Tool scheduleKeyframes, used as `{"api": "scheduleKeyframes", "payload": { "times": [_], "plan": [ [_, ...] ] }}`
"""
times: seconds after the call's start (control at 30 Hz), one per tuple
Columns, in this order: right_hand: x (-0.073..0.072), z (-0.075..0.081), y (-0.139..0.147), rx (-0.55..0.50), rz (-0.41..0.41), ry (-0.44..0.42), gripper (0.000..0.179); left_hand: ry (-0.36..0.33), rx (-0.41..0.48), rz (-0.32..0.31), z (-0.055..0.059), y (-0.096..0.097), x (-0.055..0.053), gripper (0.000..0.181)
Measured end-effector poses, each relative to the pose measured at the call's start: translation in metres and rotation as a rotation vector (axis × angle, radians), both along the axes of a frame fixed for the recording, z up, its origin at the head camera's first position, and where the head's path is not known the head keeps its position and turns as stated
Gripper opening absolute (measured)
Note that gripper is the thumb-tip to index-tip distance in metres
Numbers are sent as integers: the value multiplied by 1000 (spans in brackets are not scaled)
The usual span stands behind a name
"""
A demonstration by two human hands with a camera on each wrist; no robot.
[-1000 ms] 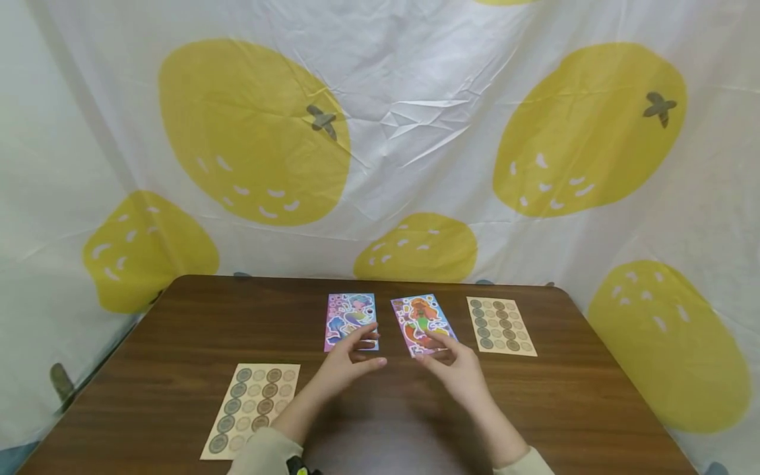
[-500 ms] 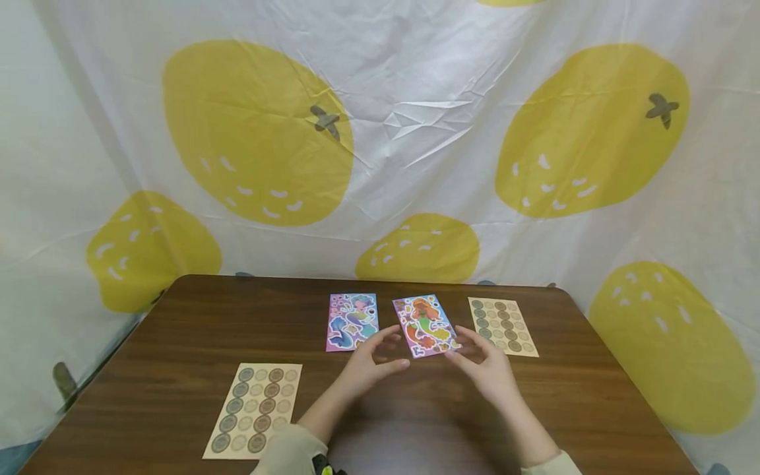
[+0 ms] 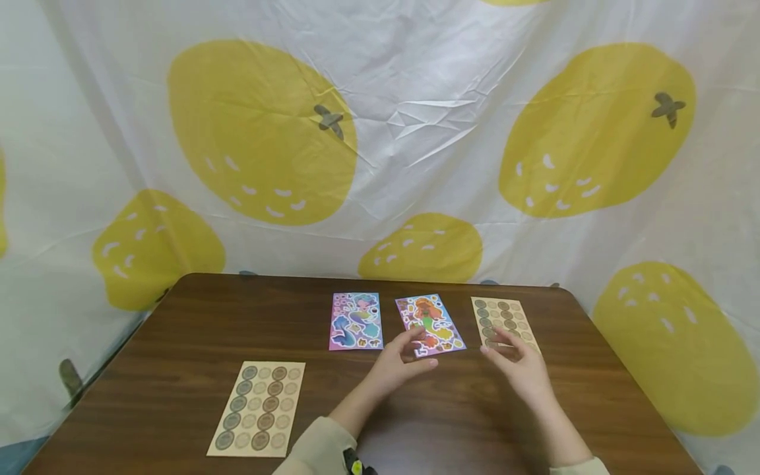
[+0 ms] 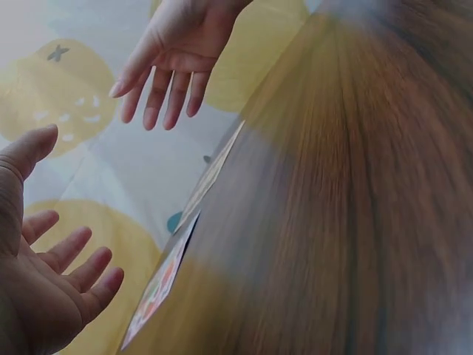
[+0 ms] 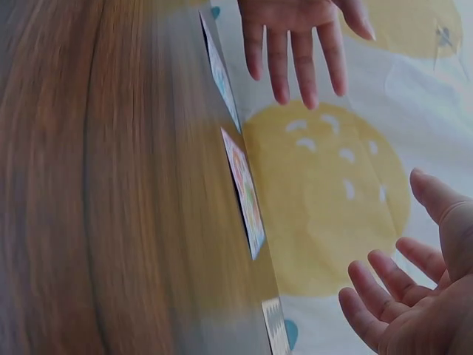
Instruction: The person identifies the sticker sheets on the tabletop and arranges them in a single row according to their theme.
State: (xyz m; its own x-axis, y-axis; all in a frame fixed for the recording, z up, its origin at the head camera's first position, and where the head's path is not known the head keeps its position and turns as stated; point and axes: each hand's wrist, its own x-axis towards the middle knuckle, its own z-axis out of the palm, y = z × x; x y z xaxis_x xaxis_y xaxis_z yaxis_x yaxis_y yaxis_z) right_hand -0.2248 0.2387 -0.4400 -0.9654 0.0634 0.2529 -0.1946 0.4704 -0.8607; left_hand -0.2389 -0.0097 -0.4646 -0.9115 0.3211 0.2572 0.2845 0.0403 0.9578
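Both hands hover over the table with nothing in them, fingers relaxed and apart. The left hand point(image 3: 399, 364) overlaps the lower left part of the orange-haired mermaid sticker sheet point(image 3: 438, 330) in the head view. Over the lower part of the far right beige sheet with round coin-like stickers point(image 3: 483, 309) is the right hand point(image 3: 522, 369). To the left of the mermaid sheet lies a blue-haired mermaid sticker sheet point(image 3: 355, 323). Another beige sheet with round stickers point(image 3: 256, 410) lies at the near left. In the left wrist view, the left hand's fingers point(image 4: 89, 270) show well above the tabletop.
The sheets lie flat on a dark brown wooden table point(image 3: 237, 316). Behind and around it hangs a white cloth printed with yellow fruit point(image 3: 421, 247), close to the table's far edge. A dark device with a yellow-green spot point(image 3: 356, 466) is worn at the left sleeve.
Both hands have moved right together, the right one from the orange-haired mermaid sheet to the far beige sheet. The sheets keep their places on the table; the head view shifts slightly.
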Motion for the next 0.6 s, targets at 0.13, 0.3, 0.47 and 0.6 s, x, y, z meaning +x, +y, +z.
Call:
{"api": "scheduleKeyframes", "payload": {
  "times": [0.13, 0.3, 0.47, 0.6],
  "plan": [
    [0, 0, 12, 29, -24, -2, 54, 19, 8, -10, -1, 12, -1, 63],
    [-1, 2, 27, 24, -50, 23, 53, -2, -3, -11, -3, 23, -2, 63],
    [-3, 4, 40, 39, -86, 17, 53, -17, 7, -14, -2, 30, -5, 64],
    [-7, 5, 49, 70, -106, -8, 58, -23, 16, 1, -1, 35, -9, 64]
  ]
}}
